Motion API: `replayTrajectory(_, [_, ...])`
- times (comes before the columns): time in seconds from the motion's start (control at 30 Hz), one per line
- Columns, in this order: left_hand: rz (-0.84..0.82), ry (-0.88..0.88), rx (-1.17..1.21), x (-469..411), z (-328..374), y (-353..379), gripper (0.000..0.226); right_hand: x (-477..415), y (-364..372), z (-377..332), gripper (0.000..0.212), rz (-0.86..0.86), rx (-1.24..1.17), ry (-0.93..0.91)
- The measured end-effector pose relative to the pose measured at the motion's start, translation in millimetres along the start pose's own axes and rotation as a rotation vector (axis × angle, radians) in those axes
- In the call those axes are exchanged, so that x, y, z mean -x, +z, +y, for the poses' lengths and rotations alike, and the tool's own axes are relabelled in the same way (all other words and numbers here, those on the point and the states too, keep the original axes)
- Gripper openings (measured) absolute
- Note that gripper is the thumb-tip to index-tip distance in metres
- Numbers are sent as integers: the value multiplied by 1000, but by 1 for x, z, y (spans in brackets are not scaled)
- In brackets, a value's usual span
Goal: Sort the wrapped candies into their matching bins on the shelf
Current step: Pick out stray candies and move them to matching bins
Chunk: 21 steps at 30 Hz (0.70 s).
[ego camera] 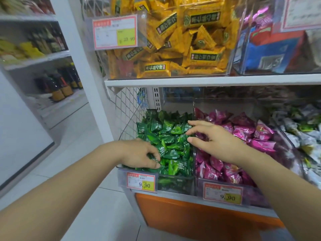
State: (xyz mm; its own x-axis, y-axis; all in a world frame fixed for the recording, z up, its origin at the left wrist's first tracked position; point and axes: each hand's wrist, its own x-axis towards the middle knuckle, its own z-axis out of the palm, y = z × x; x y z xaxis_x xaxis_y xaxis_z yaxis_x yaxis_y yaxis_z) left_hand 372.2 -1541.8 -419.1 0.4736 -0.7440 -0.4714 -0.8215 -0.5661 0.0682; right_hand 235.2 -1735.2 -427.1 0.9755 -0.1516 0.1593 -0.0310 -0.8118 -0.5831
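Note:
A clear bin (175, 184) on the lower shelf holds several green wrapped candies (171, 141). My left hand (139, 154) lies in its front left corner, fingers curled down into the green candies; what it grips is hidden. My right hand (211, 136) hovers over the divider between this bin and the clear bin (250, 192) of pink wrapped candies (243, 133), fingers spread and reaching left over the green pile, holding nothing.
Yellow wrapped candies (173, 49) fill a clear bin on the shelf above. A third bin with white and green candies (305, 134) stands at far right. Price tags (141, 182) hang on the bin fronts. A white wire mesh panel (125, 112) closes the shelf's left end.

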Motion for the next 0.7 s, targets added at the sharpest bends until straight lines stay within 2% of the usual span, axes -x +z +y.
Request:
replayTrajectory(0.2, [-29, -30, 122, 16, -3, -18, 31, -1, 0, 0, 23, -5, 8, -4])
replayTrajectory(0.3, [188, -35, 234, 4, -12, -24, 27, -2, -1, 1, 22, -4, 2, -4])
replayTrajectory(0.4, [427, -53, 256, -26, -10, -18, 48, -3, -1, 1, 23, -6, 0, 0])
replayTrajectory(0.5, [592, -46, 187, -61, -4, -19, 63, -4, -2, 1, 24, -5, -7, 8])
replayTrajectory(0.57, [595, -74, 138, -83, -4, -24, 64, -5, -2, 1, 24, -3, -7, 9])
replayTrajectory(0.7, [414, -137, 105, -109, -2, -27, 67, -5, -1, 3, 21, 5, -31, 2])
